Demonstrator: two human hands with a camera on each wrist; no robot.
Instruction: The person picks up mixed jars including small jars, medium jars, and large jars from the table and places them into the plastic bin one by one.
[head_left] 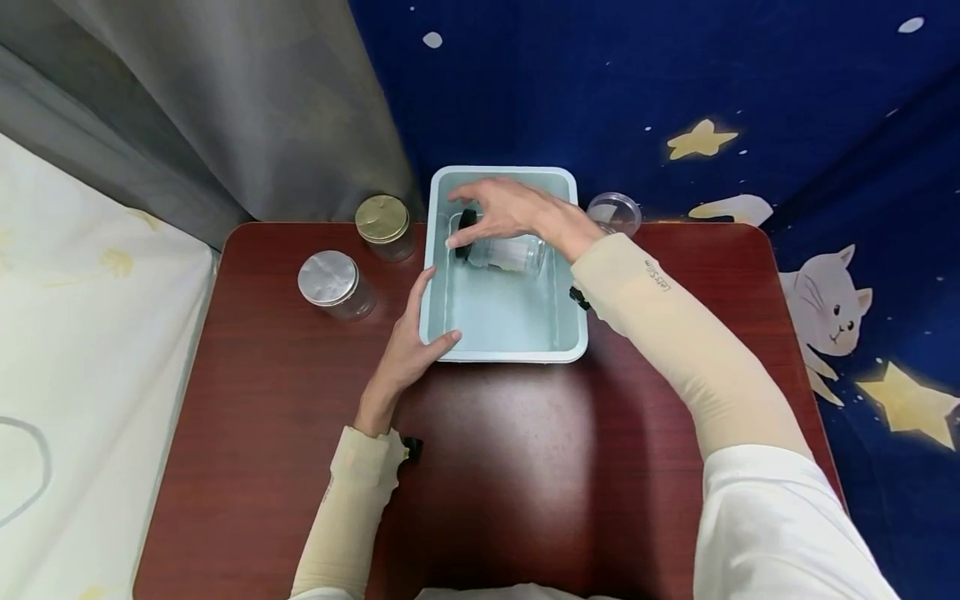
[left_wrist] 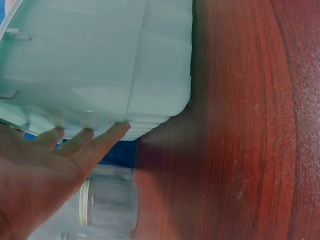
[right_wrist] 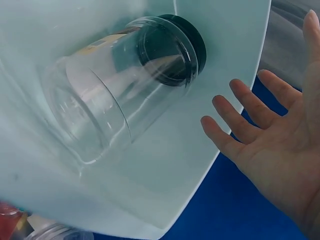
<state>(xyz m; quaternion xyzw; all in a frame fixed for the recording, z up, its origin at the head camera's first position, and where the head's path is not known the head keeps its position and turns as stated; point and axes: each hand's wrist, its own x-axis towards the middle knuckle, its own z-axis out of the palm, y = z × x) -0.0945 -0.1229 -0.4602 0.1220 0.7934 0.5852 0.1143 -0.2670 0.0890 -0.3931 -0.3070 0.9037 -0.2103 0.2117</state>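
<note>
A pale blue-green plastic bin [head_left: 498,325] stands at the back of the table. Inside it, a clear jar [head_left: 519,254] with a black lid [right_wrist: 197,45] lies on its side, the lid toward the left wall. My right hand [head_left: 510,208] is over the jar with fingers spread; the right wrist view shows that hand [right_wrist: 285,130] apart from the jar and holding nothing. At the bin's left side is my left hand [head_left: 403,350], its thumb over the front left corner. Its straight fingers [left_wrist: 95,150] rest against the bin's outer wall in the left wrist view.
Left of the bin stand a gold-lidded clear jar [head_left: 384,221] and a silver-lidded clear jar [head_left: 330,282]. Another clear container [head_left: 617,212] is just behind the right forearm. A grey curtain [head_left: 240,100] and a blue printed cloth [head_left: 540,83] hang behind the reddish-brown table [head_left: 487,467].
</note>
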